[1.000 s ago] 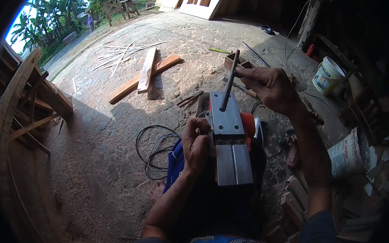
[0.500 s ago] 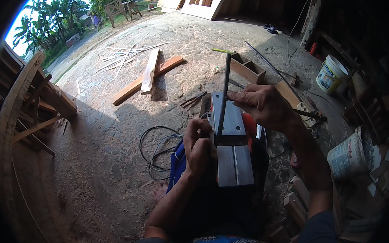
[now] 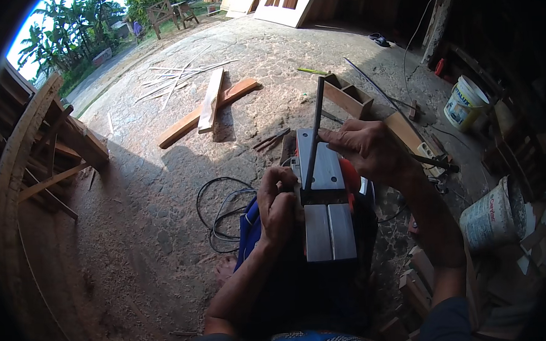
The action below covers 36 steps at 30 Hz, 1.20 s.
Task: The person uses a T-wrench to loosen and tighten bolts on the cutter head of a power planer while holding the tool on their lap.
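Observation:
An electric planer [image 3: 330, 232] lies upside down over my lap, its grey metal sole facing up and a dark gap crossing it between the two plates. A long, thin dark bar [image 3: 314, 134] slants over the front plate, its lower end at the gap. My right hand [image 3: 370, 148] reaches in from the right, its fingertips pressed against the bar partway up. At the planer's left side, my left hand [image 3: 276, 201] is closed, fingers curled against the edge next to the gap. Whether those fingers also pinch something small is hidden.
Black cable loops [image 3: 217, 220] lie left of my legs. Ahead are crossed wooden planks [image 3: 211, 109], thin strips [image 3: 172, 77] and a wooden toolbox [image 3: 349, 97]. Two buckets [image 3: 466, 103] [image 3: 488, 221] and wood offcuts [image 3: 418, 280] are on the right; a timber frame [image 3: 80, 140] stands left.

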{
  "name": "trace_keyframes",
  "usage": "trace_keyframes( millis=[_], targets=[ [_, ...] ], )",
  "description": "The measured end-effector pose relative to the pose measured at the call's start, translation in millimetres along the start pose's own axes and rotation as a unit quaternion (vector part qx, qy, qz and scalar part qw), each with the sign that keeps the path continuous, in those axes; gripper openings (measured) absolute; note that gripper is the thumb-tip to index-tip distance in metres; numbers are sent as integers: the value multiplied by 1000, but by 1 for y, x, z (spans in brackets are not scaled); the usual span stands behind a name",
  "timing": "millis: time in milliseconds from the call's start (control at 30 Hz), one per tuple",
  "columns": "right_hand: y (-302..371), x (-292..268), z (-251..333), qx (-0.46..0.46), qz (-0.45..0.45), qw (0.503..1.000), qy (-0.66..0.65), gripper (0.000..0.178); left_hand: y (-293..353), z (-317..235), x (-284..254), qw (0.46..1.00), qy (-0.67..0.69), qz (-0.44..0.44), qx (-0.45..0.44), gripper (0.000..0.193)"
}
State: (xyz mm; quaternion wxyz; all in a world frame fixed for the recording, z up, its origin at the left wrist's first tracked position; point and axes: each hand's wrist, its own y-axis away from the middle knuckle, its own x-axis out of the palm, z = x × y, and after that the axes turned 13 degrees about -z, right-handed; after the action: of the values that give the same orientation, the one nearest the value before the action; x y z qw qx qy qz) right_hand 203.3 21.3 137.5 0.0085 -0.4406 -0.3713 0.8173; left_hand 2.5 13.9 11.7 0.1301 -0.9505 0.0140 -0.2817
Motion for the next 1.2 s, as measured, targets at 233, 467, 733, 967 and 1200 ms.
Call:
trace_keyframes(
  millis=[233, 467, 733, 967, 1200],
  targets=[
    [2, 2, -9, 18, -57, 998, -18, 24, 0, 6, -6, 1000, 6, 6, 8, 23],
    [30, 41, -47, 167, -190, 967, -17, 18, -7, -10, -1, 994, 6, -15, -106, 15],
    [52, 92, -96, 283, -265, 921, -27, 24, -39, -4, 5, 989, -100, -15, -111, 9],
    [54, 110, -121, 312, -252, 916, 2, 24, -65, 14, -3, 977, -195, -7, -90, 20],
    [55, 116, -127, 313, -250, 916, 7, 24, -72, 31, -12, 981, -194, 11, -6, 16]
  ],
)
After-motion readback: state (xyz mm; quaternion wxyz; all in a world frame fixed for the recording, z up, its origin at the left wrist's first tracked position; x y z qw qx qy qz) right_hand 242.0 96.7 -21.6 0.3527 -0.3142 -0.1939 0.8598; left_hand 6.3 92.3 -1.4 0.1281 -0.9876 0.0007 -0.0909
